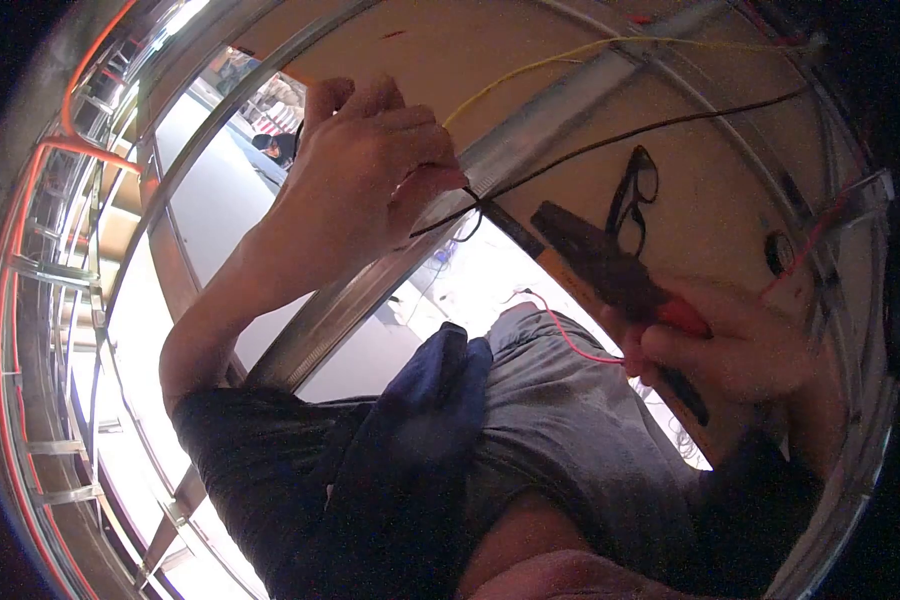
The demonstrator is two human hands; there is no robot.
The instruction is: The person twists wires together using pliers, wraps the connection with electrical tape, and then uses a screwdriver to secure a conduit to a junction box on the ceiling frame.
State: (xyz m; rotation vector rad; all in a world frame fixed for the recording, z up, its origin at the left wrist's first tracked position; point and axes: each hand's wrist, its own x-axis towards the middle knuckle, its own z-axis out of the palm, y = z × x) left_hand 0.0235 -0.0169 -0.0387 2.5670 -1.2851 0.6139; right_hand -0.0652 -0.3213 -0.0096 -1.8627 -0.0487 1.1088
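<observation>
The left hand (pixel 370 150) is raised above the lap, its fingers bent inward and drawn together, with the tips closed on a black wire (pixel 610 146). The wire makes a small crossing loop just beside the fingertips, and from there it runs toward the upper right of the view. A yellow wire (pixel 530 68) reaches the same hand near the knuckles; whether the fingers grip it too, I cannot tell.

The right hand (pixel 735 345) is closed around the red grips of a pair of pliers (pixel 610 265), fingers wrapped over the handles. The pliers tilt, their dark head pointing up and to the left, toward the left hand but well apart from it. Whether their jaws are parted is too dark to tell. A pink wire (pixel 565 338) runs up to the fingers of the right hand; its hold there is unclear.

Black-framed glasses (pixel 637 190) show against the brown board (pixel 710 190), near the head of the pliers. A metal beam (pixel 325 325) slants behind the left forearm.
</observation>
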